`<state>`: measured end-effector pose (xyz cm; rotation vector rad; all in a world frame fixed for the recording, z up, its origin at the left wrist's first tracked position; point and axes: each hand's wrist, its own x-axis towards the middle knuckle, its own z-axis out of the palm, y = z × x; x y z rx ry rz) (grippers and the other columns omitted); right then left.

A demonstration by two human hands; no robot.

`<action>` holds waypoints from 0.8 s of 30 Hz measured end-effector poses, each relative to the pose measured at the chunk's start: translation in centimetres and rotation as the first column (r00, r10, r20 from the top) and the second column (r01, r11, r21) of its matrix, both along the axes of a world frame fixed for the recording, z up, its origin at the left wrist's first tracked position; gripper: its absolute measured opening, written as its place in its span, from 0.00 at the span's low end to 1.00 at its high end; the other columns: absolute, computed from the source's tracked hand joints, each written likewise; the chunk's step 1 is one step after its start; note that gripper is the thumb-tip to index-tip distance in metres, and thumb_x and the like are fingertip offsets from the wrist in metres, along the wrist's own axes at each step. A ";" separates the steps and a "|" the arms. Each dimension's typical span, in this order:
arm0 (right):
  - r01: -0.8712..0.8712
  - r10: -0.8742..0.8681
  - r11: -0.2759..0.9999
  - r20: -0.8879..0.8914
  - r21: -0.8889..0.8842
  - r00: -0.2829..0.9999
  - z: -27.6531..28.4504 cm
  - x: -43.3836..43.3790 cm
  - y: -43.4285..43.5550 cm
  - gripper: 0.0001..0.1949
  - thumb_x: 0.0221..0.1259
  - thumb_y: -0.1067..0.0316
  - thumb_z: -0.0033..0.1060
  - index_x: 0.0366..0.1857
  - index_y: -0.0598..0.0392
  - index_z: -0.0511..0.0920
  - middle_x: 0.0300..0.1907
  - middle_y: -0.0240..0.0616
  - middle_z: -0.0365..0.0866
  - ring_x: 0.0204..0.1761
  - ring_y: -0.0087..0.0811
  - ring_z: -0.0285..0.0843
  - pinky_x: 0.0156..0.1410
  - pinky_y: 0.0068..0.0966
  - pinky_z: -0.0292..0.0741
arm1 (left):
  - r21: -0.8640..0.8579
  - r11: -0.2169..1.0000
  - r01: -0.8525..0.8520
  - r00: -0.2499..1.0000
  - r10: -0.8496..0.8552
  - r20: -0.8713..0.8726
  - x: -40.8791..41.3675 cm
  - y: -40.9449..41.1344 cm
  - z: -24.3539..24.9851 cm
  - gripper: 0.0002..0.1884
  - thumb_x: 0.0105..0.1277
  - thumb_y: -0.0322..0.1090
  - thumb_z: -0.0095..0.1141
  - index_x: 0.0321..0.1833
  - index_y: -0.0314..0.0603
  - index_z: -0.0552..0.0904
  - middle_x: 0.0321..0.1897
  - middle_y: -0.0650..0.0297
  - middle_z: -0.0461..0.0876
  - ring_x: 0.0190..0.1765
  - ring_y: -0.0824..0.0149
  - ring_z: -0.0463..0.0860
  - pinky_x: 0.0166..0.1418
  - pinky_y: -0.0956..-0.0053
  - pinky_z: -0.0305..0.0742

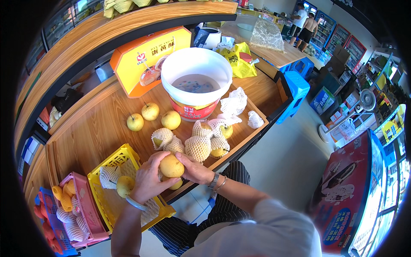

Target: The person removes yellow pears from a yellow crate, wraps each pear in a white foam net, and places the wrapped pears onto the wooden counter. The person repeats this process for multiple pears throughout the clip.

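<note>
A yellow pear (171, 165) is held between my left hand (150, 180) and my right hand (196, 170), over the wooden counter's front edge. Another pear (173, 183) shows just below it, partly hidden by my left hand. Beyond my hands lie several pears in white foam nets (197, 148), touching one another. Three bare pears (150, 111) rest farther left on the counter. A white plastic bucket (196, 103) with a red label stands behind the netted pears. Beside my left forearm, a yellow plastic basket (128, 149) holds a pear (125, 186) and foam netting (110, 176).
Empty foam nets (233, 102) lie right of the bucket, near a yellow plastic bag (239, 61). An orange and yellow carton (151, 61) stands behind. Pink (93, 208) and blue (56, 205) fruit baskets stand at left. A blue stool (293, 93) is at right; two people stand far back.
</note>
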<state>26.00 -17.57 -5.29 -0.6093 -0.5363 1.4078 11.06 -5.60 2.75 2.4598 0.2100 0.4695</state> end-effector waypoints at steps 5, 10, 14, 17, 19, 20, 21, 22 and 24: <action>0.059 -0.057 0.996 0.031 -0.063 0.998 0.6 -0.2 -0.2 0.32 0.80 0.43 0.45 0.74 0.56 0.62 0.66 0.40 0.73 0.65 0.31 0.74 0.69 0.31 0.74 | 0.069 0.997 -0.024 0.999 0.028 -0.046 0.0 -0.1 0.1 0.47 0.50 0.47 0.78 0.72 0.45 0.66 0.69 0.48 0.66 0.68 0.42 0.73 0.68 0.53 0.74; 0.022 -0.006 0.993 0.138 -0.114 0.990 -0.5 -0.2 0.8 0.33 0.76 0.38 0.48 0.71 0.56 0.66 0.58 0.38 0.77 0.56 0.28 0.79 0.54 0.27 0.81 | 0.079 0.995 -0.055 0.997 0.059 -0.053 0.1 -0.5 0.1 0.49 0.48 0.45 0.78 0.73 0.47 0.63 0.68 0.47 0.65 0.69 0.40 0.71 0.70 0.51 0.72; 0.061 -0.048 0.993 0.125 -0.102 0.991 -0.1 -0.2 0.8 0.30 0.78 0.43 0.49 0.72 0.53 0.65 0.62 0.38 0.76 0.61 0.30 0.78 0.59 0.27 0.80 | -0.007 0.995 -0.102 0.991 0.101 -0.090 0.3 -0.3 -0.4 0.48 0.47 0.42 0.78 0.72 0.45 0.64 0.67 0.46 0.65 0.70 0.40 0.70 0.72 0.53 0.69; 0.042 -0.042 0.999 0.115 0.004 0.992 -0.3 -0.2 0.2 0.27 0.77 0.55 0.52 0.73 0.57 0.63 0.65 0.40 0.73 0.63 0.31 0.77 0.61 0.30 0.81 | 0.000 0.995 -0.097 0.987 0.096 -0.127 -0.2 0.2 -0.7 0.49 0.48 0.45 0.79 0.72 0.46 0.62 0.68 0.47 0.64 0.70 0.41 0.70 0.72 0.55 0.69; 0.082 -0.083 0.997 0.076 0.011 0.994 -0.3 -0.6 -0.1 0.28 0.77 0.56 0.54 0.74 0.57 0.62 0.67 0.41 0.72 0.65 0.32 0.75 0.63 0.30 0.80 | -0.019 0.997 -0.076 0.990 0.073 -0.124 -0.4 0.4 -0.7 0.50 0.49 0.46 0.79 0.73 0.47 0.61 0.69 0.46 0.63 0.71 0.40 0.70 0.73 0.54 0.69; 0.098 -0.098 0.995 0.097 0.004 0.990 -0.2 -1.0 -0.4 0.28 0.77 0.56 0.53 0.74 0.57 0.61 0.67 0.41 0.71 0.66 0.32 0.74 0.64 0.30 0.79 | -0.026 0.997 -0.075 0.988 0.071 -0.134 -0.6 0.5 -0.8 0.50 0.49 0.47 0.78 0.73 0.47 0.61 0.70 0.46 0.63 0.71 0.40 0.69 0.73 0.54 0.69; 0.122 -0.121 0.993 0.123 -0.001 0.985 0.1 -1.1 -0.6 0.29 0.77 0.56 0.53 0.75 0.57 0.61 0.68 0.42 0.71 0.67 0.33 0.74 0.65 0.31 0.78 | -0.034 0.997 -0.066 0.988 0.061 -0.139 -0.4 0.6 -0.8 0.50 0.50 0.47 0.78 0.73 0.47 0.60 0.70 0.46 0.63 0.71 0.40 0.69 0.73 0.54 0.69; 0.147 -0.145 0.989 0.150 -0.005 0.978 0.4 -1.3 -0.8 0.29 0.78 0.56 0.53 0.75 0.57 0.60 0.68 0.42 0.70 0.68 0.33 0.73 0.66 0.32 0.78 | -0.040 0.998 -0.055 0.988 0.049 -0.144 -0.5 0.6 -0.8 0.50 0.50 0.48 0.78 0.73 0.47 0.60 0.70 0.46 0.62 0.72 0.40 0.69 0.73 0.54 0.69; 0.205 -0.193 0.978 0.202 -0.040 0.960 1.3 -1.8 -1.0 0.29 0.77 0.59 0.55 0.75 0.58 0.60 0.68 0.42 0.70 0.68 0.32 0.72 0.68 0.32 0.76 | -0.001 0.998 -0.062 0.994 0.062 -0.093 -0.6 0.7 -1.0 0.49 0.50 0.49 0.77 0.72 0.47 0.61 0.70 0.47 0.64 0.67 0.40 0.74 0.67 0.52 0.74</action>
